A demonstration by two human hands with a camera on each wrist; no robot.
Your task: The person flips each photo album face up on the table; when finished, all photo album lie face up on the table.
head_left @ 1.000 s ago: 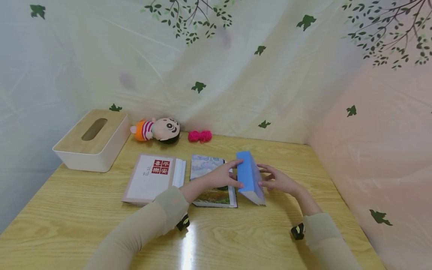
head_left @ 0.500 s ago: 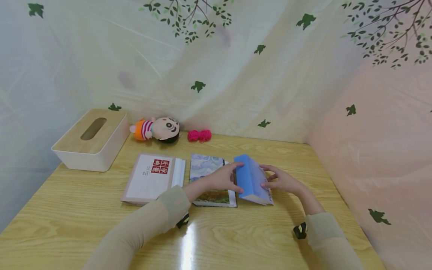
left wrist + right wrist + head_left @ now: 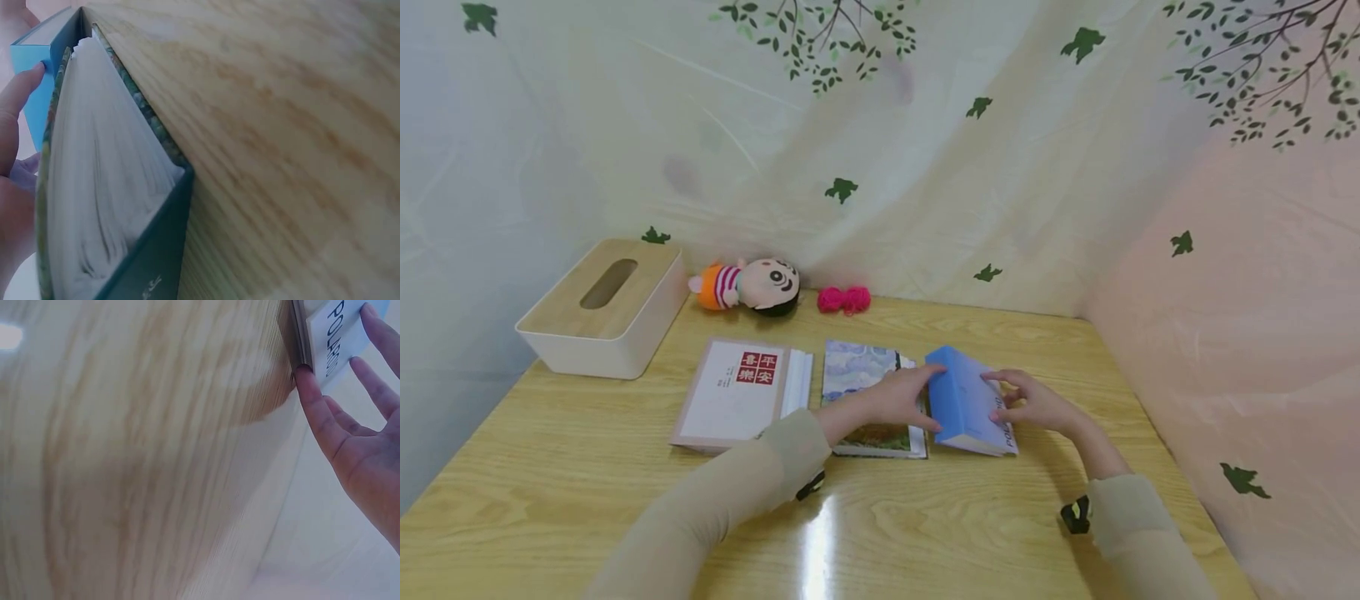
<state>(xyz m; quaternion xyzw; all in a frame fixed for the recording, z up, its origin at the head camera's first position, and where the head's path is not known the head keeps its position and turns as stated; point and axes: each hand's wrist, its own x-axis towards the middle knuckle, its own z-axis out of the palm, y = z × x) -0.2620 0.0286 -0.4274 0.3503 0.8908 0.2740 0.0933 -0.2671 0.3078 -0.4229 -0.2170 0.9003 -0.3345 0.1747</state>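
A thick blue book (image 3: 972, 407) lies slightly tilted at the right of the row, its blue spine toward the left. My left hand (image 3: 902, 396) holds its spine side with spread thumb and fingers. From the other side my right hand (image 3: 1037, 404) holds the cover's right edge; in the right wrist view the thumb meets the edge near dark lettering. Beneath my left wrist lies a book with a painted landscape cover (image 3: 857, 362). Its pages show large in the left wrist view, beside the blue spine (image 3: 36, 87). The far fingers of my left hand are partly hidden there.
Left of these sits a white book with red squares (image 3: 737, 396). Behind stand a tissue box (image 3: 587, 333) with a wooden lid, a plush doll (image 3: 752, 287) and pink yarn (image 3: 844, 300). A patterned cloth (image 3: 910, 183) hangs at the table's (image 3: 925, 533) back edge.
The blue book has tipped from a steep slant to nearly flat, its cover now facing up. My right hand has shifted a little to the right with it; the other books stay put.
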